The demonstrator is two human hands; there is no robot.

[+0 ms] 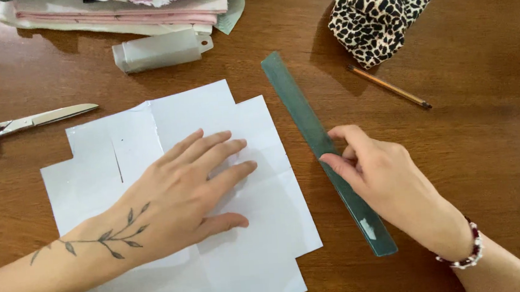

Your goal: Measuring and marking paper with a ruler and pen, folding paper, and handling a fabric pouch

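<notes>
My left hand (193,190) lies flat, open, on the paper (261,249); my right hand (379,171) pinches the ruler (307,118) at 3 o'clock, which I judge could skid.

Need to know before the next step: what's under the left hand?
The left hand lies flat, fingers spread, on the white paper pattern, which rests on the wooden table. Any marks under the palm are covered.
</notes>
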